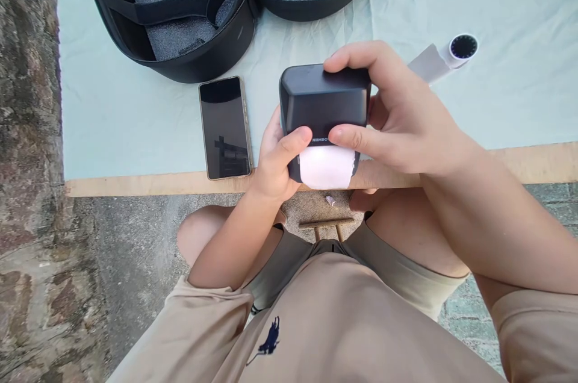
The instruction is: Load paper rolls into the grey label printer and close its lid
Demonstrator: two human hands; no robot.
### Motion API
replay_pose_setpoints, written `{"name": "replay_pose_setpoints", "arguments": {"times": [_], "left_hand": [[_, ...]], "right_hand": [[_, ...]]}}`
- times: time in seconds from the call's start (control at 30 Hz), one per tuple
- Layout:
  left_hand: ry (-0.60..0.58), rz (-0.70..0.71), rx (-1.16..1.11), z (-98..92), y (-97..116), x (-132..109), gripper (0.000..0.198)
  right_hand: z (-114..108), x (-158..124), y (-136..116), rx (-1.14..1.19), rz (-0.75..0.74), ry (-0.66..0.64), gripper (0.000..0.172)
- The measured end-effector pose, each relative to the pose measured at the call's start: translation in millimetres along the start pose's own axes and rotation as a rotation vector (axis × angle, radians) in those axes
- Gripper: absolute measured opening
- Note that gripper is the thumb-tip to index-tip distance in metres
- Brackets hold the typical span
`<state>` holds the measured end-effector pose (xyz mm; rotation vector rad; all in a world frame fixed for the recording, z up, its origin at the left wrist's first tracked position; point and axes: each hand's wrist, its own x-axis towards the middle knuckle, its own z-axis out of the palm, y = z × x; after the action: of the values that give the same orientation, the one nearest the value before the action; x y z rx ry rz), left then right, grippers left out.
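Note:
Between both hands is a small black label printer point(327, 103), held up over the table's front edge, with lettering on its front. A strip of white label paper point(327, 166) sticks out of its near side. My left hand point(282, 160) grips the printer's left side, thumb on the front near the lettering. My right hand point(397, 112) clasps the right part, its thumb on the front edge and a finger over the far top edge. The fingers under the printer are hidden.
A black phone point(226, 127) lies left of the printer. Behind it stands an open black zip case point(212, 52) with grey foam. To the right rests a partly unrolled white label roll point(454, 52). The table point(126, 124) has a pale cloth and a wooden front edge.

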<state>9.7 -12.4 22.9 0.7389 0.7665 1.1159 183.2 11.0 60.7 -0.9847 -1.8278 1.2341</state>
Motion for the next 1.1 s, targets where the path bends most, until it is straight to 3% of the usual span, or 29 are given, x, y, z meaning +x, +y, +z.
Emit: {"name": "replay_pose_setpoints", "arguments": {"times": [0.23, 0.43, 0.57, 0.8, 1.0, 1.1], "left_hand": [[-0.044, 0.005, -0.025, 0.2, 0, 3, 0.035], [0.102, -0.043, -0.059, 2.6, -5, 5, 0.055], [0.099, -0.057, -0.057, 1.5, -6, 5, 0.060], [0.103, -0.111, -0.079, -4.1, -7, 7, 0.055], [0.120, -0.083, -0.104, -2.8, -5, 8, 0.041], [0.135, -0.113, -0.120, 3.9, 2, 7, 0.044]], "right_hand": [[-3, 1, 5, -0.029, 0.021, -0.005, 0.049], [-5, -1, 10, -0.043, 0.006, -0.003, 0.052], [-5, -1, 11, -0.054, 0.001, 0.002, 0.052], [-7, -1, 10, -0.117, -0.057, -0.042, 0.051], [-11, -3, 3, -0.164, -0.054, -0.100, 0.071], [-16, -4, -3, -0.222, -0.034, -0.086, 0.071]]}}
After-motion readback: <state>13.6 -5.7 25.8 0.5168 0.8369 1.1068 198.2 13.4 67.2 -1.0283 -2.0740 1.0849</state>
